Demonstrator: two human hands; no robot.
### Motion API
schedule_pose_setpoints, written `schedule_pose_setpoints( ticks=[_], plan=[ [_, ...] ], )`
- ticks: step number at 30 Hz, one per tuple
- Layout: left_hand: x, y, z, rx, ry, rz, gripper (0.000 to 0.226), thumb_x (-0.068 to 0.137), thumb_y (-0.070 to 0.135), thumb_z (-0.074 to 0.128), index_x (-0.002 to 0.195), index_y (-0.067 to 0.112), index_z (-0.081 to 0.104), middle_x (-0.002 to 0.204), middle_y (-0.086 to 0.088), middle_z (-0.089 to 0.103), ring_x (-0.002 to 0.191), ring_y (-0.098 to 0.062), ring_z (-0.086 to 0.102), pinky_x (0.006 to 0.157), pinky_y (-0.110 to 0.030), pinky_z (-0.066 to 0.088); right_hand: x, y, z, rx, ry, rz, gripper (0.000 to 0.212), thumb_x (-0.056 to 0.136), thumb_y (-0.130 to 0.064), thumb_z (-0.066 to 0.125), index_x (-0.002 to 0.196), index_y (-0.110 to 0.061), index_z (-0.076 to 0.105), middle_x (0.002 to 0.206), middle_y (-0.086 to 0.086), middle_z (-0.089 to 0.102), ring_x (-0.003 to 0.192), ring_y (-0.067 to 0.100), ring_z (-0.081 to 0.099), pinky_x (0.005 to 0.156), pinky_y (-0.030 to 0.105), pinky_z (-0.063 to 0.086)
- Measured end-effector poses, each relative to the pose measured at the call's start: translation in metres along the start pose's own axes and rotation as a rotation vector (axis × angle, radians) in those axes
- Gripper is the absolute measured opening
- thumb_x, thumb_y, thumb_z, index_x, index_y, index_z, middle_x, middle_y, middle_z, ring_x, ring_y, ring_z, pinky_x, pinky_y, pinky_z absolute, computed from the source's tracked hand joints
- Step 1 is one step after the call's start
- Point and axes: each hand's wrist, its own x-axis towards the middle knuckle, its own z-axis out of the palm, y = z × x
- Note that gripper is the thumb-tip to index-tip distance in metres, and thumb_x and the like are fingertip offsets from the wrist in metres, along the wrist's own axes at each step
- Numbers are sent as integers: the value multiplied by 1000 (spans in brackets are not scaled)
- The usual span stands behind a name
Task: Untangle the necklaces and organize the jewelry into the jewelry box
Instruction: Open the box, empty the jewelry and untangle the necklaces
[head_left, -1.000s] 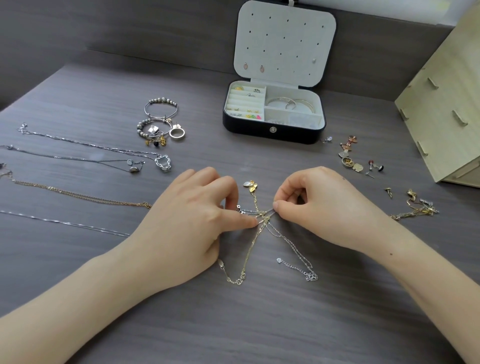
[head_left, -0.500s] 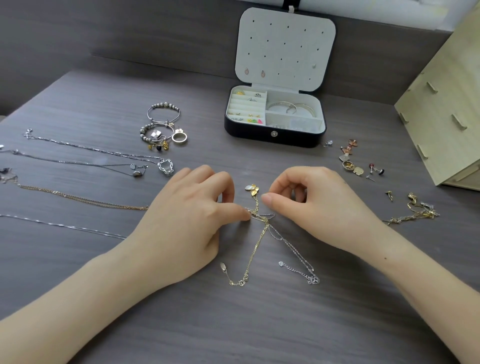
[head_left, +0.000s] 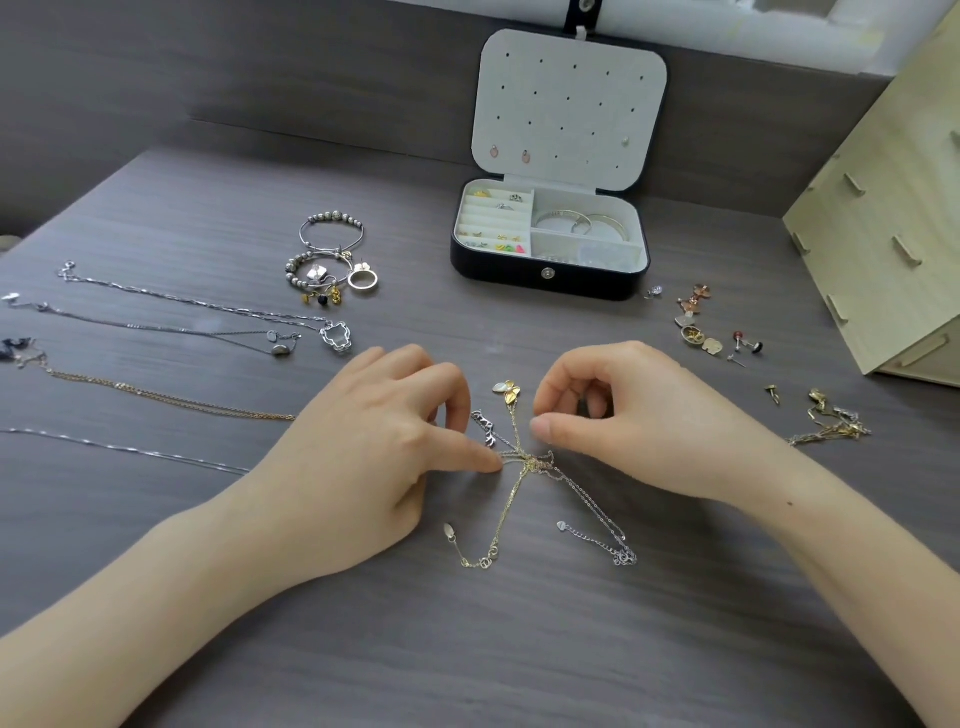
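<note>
A gold and a silver necklace lie knotted together as the tangled necklaces (head_left: 530, 460) at the table's middle, their clasp ends trailing toward me. The gold leaf pendant (head_left: 508, 391) lies just beyond the knot. My left hand (head_left: 363, 452) has its fingers curled, and its thumb tip holds the chains down at the knot's left side. My right hand (head_left: 639, 421) hovers just right of the knot with curled fingers and nothing visibly in them. The open black jewelry box (head_left: 545, 280) stands at the back with rings, bangles and earrings inside.
Several straightened necklaces (head_left: 171, 400) lie in rows on the left, with beaded bracelets and a ring (head_left: 332, 260) behind them. Loose earrings (head_left: 711, 332) and a small chain pile (head_left: 831, 426) lie on the right. A wooden organizer (head_left: 893, 218) stands at the far right.
My right hand has let go of the chain at the knot and drawn slightly up and back. My left thumb stays on the knot. The view has tilted down a little.
</note>
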Motion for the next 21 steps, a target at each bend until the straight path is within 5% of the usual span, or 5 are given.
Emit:
schedule_pose_setpoints(
  ticks=[13,21],
  plan=[
    [-1,2,-3,-29,-15,6,62,61,8,24,89,33,74,82,4,57,68,-20,48,54,-37,42,22,-9,13,-85,15,-13,16,75,-36,74,69,-24,65,59,-12,57,55,0,49,60,23,38],
    [-2,0,-7,-144,55,-147,46,69,7,35,85,29,73,82,8,58,71,-14,48,62,-28,36,35,-3,9,-67,41,-71,12,80,-26,70,87,-29,61,62,-9,55,56,0,47,58,23,32]
  ],
)
